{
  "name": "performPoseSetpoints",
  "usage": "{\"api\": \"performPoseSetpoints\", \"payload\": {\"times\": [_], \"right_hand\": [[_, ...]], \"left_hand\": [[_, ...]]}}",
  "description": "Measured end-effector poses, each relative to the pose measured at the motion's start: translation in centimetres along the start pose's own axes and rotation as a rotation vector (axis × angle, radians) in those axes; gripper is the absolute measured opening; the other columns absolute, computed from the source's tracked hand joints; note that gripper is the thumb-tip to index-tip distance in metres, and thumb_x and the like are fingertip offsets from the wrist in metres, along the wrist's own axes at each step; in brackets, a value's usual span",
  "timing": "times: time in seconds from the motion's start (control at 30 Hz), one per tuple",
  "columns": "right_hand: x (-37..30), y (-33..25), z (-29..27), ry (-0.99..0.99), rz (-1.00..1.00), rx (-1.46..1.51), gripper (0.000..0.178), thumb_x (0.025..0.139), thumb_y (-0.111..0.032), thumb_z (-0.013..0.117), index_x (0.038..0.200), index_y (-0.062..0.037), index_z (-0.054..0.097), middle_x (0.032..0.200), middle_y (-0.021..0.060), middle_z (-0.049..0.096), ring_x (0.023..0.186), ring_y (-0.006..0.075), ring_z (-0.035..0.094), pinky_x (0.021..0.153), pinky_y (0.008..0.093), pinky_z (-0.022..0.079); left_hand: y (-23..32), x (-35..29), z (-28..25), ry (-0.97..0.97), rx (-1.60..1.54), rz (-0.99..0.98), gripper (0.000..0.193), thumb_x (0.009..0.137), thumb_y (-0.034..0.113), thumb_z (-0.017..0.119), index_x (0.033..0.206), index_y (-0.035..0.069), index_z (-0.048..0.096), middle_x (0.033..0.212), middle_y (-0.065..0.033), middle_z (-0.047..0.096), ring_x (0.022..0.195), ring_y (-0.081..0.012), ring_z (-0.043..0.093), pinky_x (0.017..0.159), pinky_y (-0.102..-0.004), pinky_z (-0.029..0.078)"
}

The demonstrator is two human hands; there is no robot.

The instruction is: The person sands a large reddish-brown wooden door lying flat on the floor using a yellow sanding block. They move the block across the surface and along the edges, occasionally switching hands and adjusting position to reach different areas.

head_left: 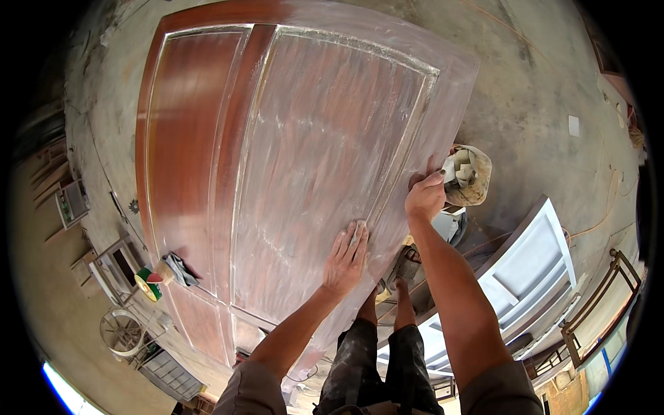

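Note:
A large panelled wooden door point(332, 138) fills the middle, red-brown and glossy on its left, hazed with pale dust over the wide right panel. My left hand point(344, 263) lies on that panel near its right moulding, fingers stretched out and close to flat. Between the fingers shows a pale grey patch; I cannot tell whether it is dust or a thin sheet. Closed on the door's right edge is my right hand point(427, 198), with part of the grip hidden. Just beyond it stands a pale bucket point(477, 181) holding folded, light-coloured pieces.
On the door's lower left rest a grey cloth point(181, 268) and a green-and-yellow can point(147, 283). A white-painted panel point(529, 273) leans at the right, with a dark wooden frame point(600, 304) beyond. An orange cord point(612, 190) trails over the concrete floor. A wire-guarded fan point(122, 332) stands lower left.

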State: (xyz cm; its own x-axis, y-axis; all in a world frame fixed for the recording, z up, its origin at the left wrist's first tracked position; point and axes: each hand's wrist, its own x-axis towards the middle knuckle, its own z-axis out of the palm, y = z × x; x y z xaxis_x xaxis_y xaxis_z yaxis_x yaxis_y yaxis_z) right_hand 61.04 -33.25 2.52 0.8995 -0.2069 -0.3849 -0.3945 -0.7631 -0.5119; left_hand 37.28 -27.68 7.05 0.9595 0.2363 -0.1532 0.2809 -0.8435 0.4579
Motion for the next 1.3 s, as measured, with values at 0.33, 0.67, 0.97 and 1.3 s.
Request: {"api": "performPoseSetpoints", "payload": {"times": [0.33,0.67,0.97,1.3], "right_hand": [[0.0,0.3,0.2,0.056,-0.073,-0.044,0.061,0.111,-0.039,0.021,0.131,-0.0114,0.071,0.115,0.0197,0.076,0.103,0.0494,0.067,0.091,0.0569,0.051],[-1.6,-1.5,-0.4,-0.014,-0.041,0.015,0.064,0.111,-0.041,0.017,0.13,-0.0139,0.072,0.113,0.0216,0.075,0.103,0.0499,0.067,0.093,0.058,0.05],[0.0,0.5,0.0,0.059,-0.026,-0.03,0.066,0.111,-0.04,0.016,0.134,-0.0115,0.071,0.113,0.024,0.075,0.102,0.0501,0.066,0.095,0.0557,0.048],[0.0,0.4,0.0,0.02,-0.026,-0.001,0.063,0.11,-0.039,0.017,0.128,-0.0118,0.071,0.102,0.0157,0.078,0.091,0.0448,0.069,0.087,0.0538,0.051]], "left_hand": [[0.1,14.1,-1.6,0.224,0.028,-0.032,0.06,0.096,0.013,0.065,0.15,-0.007,0.049,0.154,-0.0204,0.054,0.148,-0.0379,0.044,0.121,-0.0516,0.038],[-0.5,17.5,-1.9,0.307,0.055,-0.099,0.058,0.097,0.01,0.061,0.151,-0.008,0.047,0.155,-0.026,0.05,0.147,-0.0409,0.045,0.121,-0.0558,0.036],[1.0,-2.4,0.8,0.097,0.013,-0.313,0.056,0.099,0.013,0.062,0.149,-0.009,0.05,0.157,-0.0261,0.049,0.152,-0.0404,0.039,0.123,-0.0565,0.032],[-1.4,-0.6,0.2,0.112,0.078,-0.284,0.062,0.098,0.018,0.065,0.151,-0.009,0.047,0.16,-0.0254,0.046,0.152,-0.04,0.04,0.124,-0.0545,0.031]]}}
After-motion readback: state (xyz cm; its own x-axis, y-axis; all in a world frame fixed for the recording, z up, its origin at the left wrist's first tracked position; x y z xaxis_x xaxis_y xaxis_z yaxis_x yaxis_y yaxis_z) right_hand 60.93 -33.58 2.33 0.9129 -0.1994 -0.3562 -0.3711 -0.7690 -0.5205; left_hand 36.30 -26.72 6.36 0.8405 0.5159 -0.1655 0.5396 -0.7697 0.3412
